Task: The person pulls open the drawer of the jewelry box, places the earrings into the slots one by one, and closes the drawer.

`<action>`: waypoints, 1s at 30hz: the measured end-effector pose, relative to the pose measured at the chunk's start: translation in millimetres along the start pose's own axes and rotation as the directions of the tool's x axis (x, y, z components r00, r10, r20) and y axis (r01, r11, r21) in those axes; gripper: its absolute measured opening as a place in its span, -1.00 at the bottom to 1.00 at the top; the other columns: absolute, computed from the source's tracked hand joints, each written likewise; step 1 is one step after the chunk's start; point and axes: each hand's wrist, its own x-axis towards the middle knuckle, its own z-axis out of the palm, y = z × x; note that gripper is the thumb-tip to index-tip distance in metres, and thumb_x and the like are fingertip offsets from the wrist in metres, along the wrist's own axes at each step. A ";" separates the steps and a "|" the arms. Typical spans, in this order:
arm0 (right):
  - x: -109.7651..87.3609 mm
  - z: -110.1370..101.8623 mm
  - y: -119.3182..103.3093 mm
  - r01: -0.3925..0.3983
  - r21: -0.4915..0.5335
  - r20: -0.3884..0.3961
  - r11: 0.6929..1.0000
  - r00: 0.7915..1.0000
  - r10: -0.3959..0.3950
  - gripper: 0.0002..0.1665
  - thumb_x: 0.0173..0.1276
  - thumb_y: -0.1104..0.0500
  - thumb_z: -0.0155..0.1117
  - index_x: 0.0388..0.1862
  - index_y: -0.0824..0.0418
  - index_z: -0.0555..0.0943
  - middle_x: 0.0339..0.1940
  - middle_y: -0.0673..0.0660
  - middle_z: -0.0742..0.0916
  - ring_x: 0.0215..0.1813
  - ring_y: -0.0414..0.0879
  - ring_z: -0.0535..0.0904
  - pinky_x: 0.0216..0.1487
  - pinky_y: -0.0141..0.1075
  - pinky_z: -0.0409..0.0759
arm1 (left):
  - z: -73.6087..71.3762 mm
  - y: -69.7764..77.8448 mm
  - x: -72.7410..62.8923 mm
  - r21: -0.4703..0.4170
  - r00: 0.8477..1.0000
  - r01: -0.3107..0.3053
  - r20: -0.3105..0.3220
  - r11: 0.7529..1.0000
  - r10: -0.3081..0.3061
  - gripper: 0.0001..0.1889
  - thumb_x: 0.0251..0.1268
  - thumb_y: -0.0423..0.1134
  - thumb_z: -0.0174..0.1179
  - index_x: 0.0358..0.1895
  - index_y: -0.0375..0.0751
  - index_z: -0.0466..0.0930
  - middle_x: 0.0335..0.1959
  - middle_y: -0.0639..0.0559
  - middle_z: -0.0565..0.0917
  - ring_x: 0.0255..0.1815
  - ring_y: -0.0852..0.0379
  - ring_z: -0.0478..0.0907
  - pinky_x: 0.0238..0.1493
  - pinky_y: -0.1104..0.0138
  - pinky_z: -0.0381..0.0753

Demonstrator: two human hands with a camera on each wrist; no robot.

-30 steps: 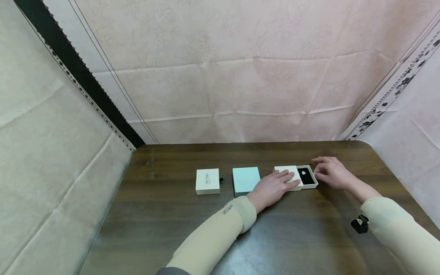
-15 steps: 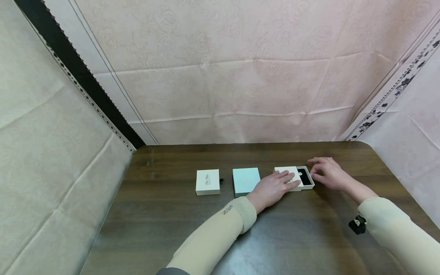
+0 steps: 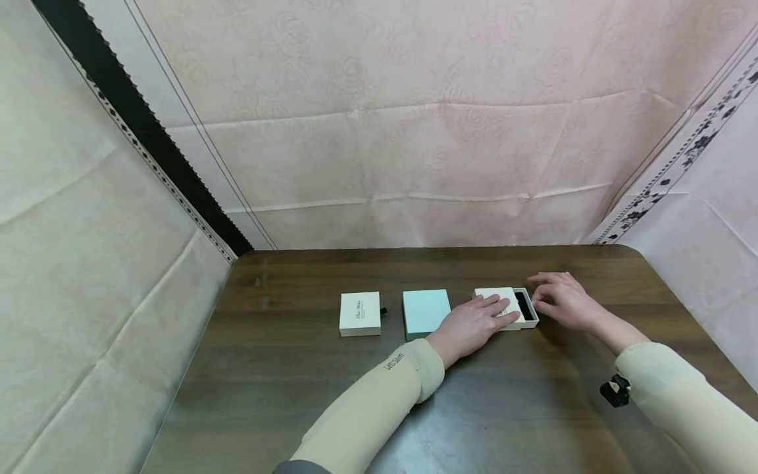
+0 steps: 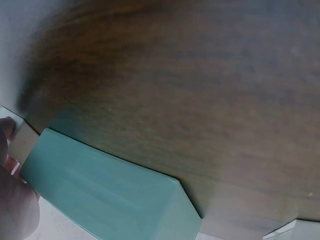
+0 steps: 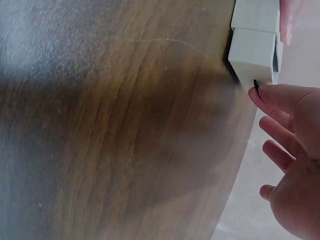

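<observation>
A white drawer-style jewelry box lies on the table at right, its drawer partly out to the right with a black lining inside. My left hand rests on the box's sleeve with fingers extended, covering much of its top. At the drawer's outer end, my right hand pinches a small black pull tab between thumb and index finger. The other right fingers are spread apart. The right wrist view shows the drawer end close against those fingertips.
A light teal box sits just left of the left hand, under the wrist's line. Further left stands another white box with printed script and a black tab. The wooden table ends at a cloth backdrop.
My right hand has moved left with the drawer, which slid further into its sleeve. The small white item seen on the black lining is now hidden. My left hand stays in place.
</observation>
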 end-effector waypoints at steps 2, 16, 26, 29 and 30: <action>0.4 0.4 -1.5 0.007 0.000 -0.005 1.000 1.000 -0.007 -0.76 0.29 0.36 0.53 -0.46 0.06 0.71 0.20 0.46 0.71 0.32 0.49 0.51 0.29 0.35 0.34 | 0.4 0.1 0.2 -0.001 1.000 0.000 0.002 1.000 0.000 -0.43 0.79 -0.26 -0.07 0.69 0.30 0.26 0.67 0.12 0.34 0.66 0.15 0.28 0.59 0.30 0.34; 4.7 7.4 -5.2 0.091 -0.009 -0.064 0.996 0.994 -0.091 -0.70 0.22 0.37 0.56 -0.49 0.00 0.68 0.15 0.42 0.74 0.27 0.46 0.55 0.22 0.27 0.37 | 1.6 -0.8 1.1 0.009 1.000 -0.005 0.015 1.000 0.005 -0.42 0.80 -0.26 -0.08 0.71 0.30 0.23 0.68 0.12 0.32 0.67 0.15 0.27 0.60 0.30 0.32; 10.6 7.9 -9.5 0.027 0.055 0.031 0.998 0.999 -0.029 -0.79 0.38 0.35 0.49 -0.39 0.06 0.74 0.24 0.47 0.69 0.38 0.49 0.45 0.35 0.39 0.29 | 2.4 -1.4 1.5 0.013 0.999 -0.007 0.032 1.000 0.007 -0.42 0.80 -0.25 -0.09 0.71 0.30 0.21 0.70 0.11 0.29 0.68 0.14 0.25 0.62 0.29 0.29; 12.5 9.1 -10.1 0.026 0.071 0.049 0.997 0.998 -0.030 -0.78 0.39 0.36 0.48 -0.38 0.06 0.74 0.25 0.47 0.69 0.39 0.49 0.44 0.37 0.40 0.27 | 1.1 -1.2 0.9 0.008 0.999 -0.007 0.033 1.000 0.007 -0.42 0.80 -0.24 -0.06 0.71 0.29 0.21 0.70 0.11 0.29 0.68 0.14 0.25 0.61 0.29 0.30; 13.0 9.3 -10.6 0.026 0.074 0.052 0.997 0.998 -0.030 -0.78 0.39 0.36 0.48 -0.38 0.06 0.73 0.25 0.47 0.69 0.39 0.48 0.44 0.37 0.40 0.27 | 1.1 -1.2 0.7 0.006 0.999 -0.006 0.034 1.000 0.006 -0.42 0.79 -0.24 -0.06 0.71 0.29 0.21 0.70 0.11 0.28 0.68 0.14 0.25 0.61 0.29 0.30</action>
